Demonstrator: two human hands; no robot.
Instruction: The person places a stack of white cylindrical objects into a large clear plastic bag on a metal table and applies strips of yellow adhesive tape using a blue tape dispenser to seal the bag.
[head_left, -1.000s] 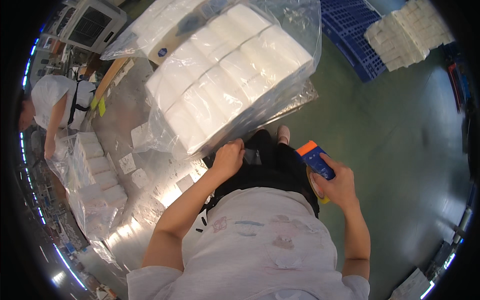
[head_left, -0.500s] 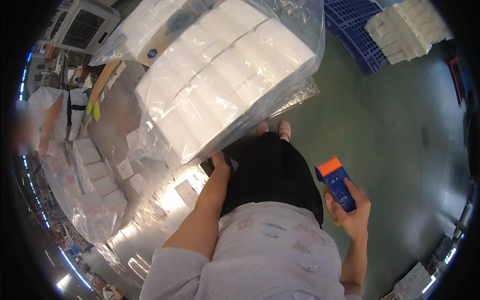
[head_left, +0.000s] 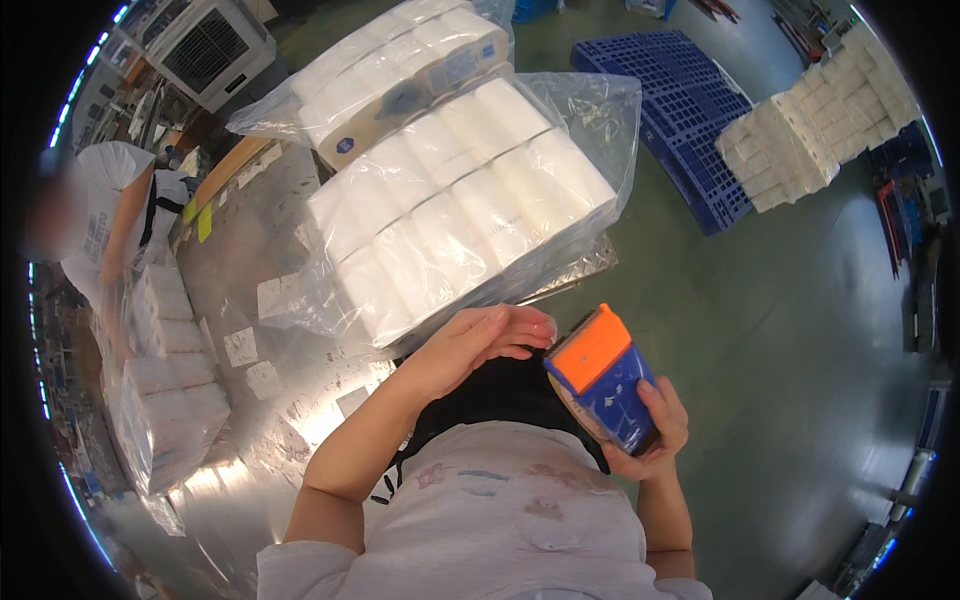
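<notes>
My right hand (head_left: 655, 435) is wrapped round the body of a blue tape dispenser (head_left: 615, 400) with an orange front end, held up before my waist. Just left of that orange end is my left hand (head_left: 485, 345), its fingers stretched out toward it. A small clear glint shows at those fingertips; whether it is tape I cannot tell. Ahead of both hands lies a clear plastic bag (head_left: 470, 210) packed with white paper rolls in rows, on the metal worktable (head_left: 245, 205). A second pack of white rolls (head_left: 400, 70) lies behind it.
At far left a person (head_left: 120, 210) stands by another bagged stack of white rolls (head_left: 175, 390). Blue plastic pallets (head_left: 670, 110) and stacked white packs (head_left: 780, 150) are at the upper right. A grey air cooler (head_left: 210, 50) stands at the upper left.
My left hand has come up from beneath the bag's near edge to beside the dispenser. My right hand has brought the dispenser left and turned its orange end toward the left hand.
</notes>
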